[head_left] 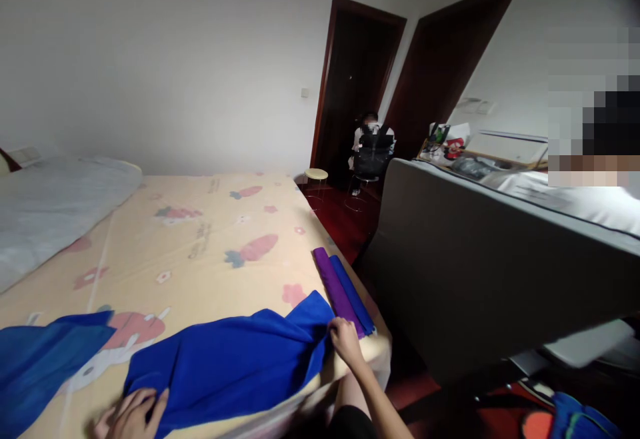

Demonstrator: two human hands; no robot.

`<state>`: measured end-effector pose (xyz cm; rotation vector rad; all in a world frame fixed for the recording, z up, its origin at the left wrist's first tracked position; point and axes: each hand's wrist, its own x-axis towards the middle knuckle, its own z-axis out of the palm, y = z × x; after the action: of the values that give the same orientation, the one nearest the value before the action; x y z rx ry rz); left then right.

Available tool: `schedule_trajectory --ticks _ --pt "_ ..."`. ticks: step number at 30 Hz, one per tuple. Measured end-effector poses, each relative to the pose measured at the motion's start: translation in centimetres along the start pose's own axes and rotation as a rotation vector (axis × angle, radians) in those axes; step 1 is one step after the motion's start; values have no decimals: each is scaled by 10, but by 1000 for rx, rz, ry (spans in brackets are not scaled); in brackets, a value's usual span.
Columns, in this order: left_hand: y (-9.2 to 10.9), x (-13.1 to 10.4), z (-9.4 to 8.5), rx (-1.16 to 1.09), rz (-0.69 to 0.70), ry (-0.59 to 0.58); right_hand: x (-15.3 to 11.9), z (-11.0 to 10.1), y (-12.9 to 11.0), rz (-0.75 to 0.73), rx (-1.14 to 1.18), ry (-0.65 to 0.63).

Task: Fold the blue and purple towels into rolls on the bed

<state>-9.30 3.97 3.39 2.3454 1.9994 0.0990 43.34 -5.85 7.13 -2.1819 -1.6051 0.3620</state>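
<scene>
Right forearm (377,389): bare, leading up to the right hand (346,338).
Right hand: fingers bunched together, clamped on the near right end of the royal-blue, roughly rectangular fabric cloth (235,366).
Left hand (135,414): fingers bent over the cloth's near left corner, touching it; whether they pinch it, I cannot tell.
Royal-blue cloth: spread between both hands, slightly rumpled, its upper right corner just beyond the right hand.
Purple fabric roll (333,282) and narrow blue fabric roll (353,294): side by side, just beyond the right hand.
Teal-blue cloth (47,362): left of the left hand.
</scene>
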Motion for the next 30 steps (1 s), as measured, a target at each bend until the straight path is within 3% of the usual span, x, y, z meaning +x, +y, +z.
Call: schedule_trajectory --ticks 5,8,11,16,22,30 --pt "24 52 -14 -67 -184 24 45 12 -20 59 -14 10" --pt "45 77 -4 -147 -382 -11 58 28 -28 72 -67 -20" --pt "55 88 16 -204 -519 8 61 44 -30 63 -107 -99" --pt "34 106 34 -290 -515 59 76 58 -27 92 -154 -175" --pt "2 146 23 -310 -446 36 124 63 -29 213 -200 -147" --pt "1 169 13 -282 -492 81 159 79 -32 321 -233 -57"
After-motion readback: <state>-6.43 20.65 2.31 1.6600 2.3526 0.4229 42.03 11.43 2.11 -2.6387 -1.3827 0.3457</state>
